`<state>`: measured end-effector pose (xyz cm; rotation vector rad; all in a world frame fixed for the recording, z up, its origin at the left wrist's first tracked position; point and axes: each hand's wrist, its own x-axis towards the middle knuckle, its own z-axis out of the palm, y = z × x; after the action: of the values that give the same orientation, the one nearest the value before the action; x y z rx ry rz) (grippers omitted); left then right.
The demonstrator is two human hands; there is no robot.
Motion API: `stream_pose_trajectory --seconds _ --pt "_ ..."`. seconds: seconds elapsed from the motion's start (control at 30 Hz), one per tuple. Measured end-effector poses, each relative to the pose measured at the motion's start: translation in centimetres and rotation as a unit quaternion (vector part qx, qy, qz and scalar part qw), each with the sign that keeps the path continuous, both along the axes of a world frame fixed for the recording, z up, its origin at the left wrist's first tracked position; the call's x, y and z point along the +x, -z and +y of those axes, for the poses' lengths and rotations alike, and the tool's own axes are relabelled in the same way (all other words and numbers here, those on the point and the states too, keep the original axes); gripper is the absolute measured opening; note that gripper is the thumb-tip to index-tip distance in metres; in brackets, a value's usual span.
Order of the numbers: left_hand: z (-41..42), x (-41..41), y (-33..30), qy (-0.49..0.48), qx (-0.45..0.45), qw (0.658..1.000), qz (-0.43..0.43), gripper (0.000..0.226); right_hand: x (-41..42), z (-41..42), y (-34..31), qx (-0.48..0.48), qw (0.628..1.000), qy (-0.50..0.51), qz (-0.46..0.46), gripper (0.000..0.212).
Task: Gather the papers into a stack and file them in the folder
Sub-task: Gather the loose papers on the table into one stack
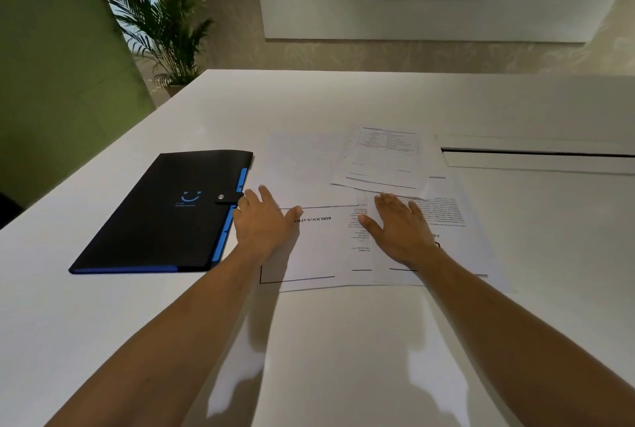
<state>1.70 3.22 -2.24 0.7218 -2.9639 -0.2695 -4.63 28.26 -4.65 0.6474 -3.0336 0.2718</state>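
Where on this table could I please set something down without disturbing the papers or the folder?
The table is bare near you, between the forearms and the papers' near edge, and beyond the papers toward the far edge. It is crowded mid-table: the black folder lies left, overlapping papers beside it, with the left hand and right hand flat on them.

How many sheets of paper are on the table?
4 that I can tell apart: one under the left hand, one under the right hand, a blank sheet behind, a table-printed sheet on top. More may hide underneath.
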Motion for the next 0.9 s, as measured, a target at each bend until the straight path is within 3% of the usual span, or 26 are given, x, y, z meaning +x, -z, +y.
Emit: stream_pose_trajectory --seconds 0.33,0.9 --pt "0.1 -1.6 -2.3 -0.094 0.141 0.985 -0.016 0.122 -0.2 0.0 0.4 0.002 1.0 0.0 0.004 0.077" --pt "1.1 -1.8 -2.9 -0.107 0.17 0.979 -0.017 0.122 -0.2 0.0 0.4 0.002 1.0 -0.001 0.014 0.074"
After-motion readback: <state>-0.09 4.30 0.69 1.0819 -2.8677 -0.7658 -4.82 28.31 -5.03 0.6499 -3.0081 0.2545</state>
